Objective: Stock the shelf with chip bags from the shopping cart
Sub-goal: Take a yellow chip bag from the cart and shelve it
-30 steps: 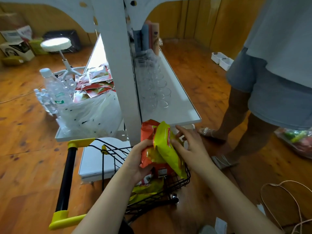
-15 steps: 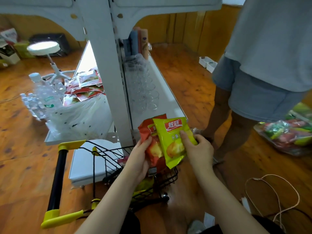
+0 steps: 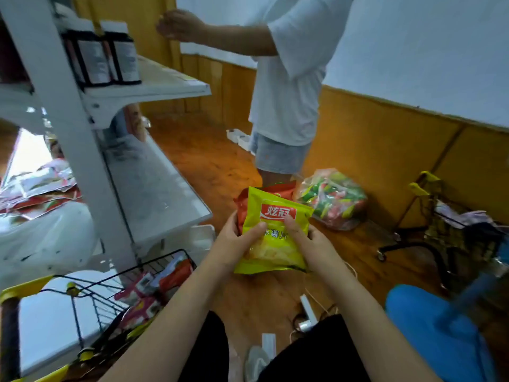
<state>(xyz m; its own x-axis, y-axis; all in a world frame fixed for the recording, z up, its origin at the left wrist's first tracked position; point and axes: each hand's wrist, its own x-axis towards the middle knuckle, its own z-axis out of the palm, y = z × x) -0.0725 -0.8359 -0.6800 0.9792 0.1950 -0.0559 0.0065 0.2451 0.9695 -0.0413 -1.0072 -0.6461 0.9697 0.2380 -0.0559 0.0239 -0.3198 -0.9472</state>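
Head view. Yellow chip bag (image 3: 271, 238) held upright in front of the chest, above the wooden floor (image 3: 214, 166), right of the white shelf (image 3: 154, 188). Glossy yellow foil, red logo panel near the top, white characters below, chips pictured lower down. Orange-red bag (image 3: 242, 205) stacked directly behind it, edges showing at top and left. Left hand (image 3: 234, 244) grips the left side, thumb curled over the front. Right hand (image 3: 308, 241) grips the right side, thumb pressed on the front. Black wire shopping cart (image 3: 115, 293), lower left, holds more bags, blurred.
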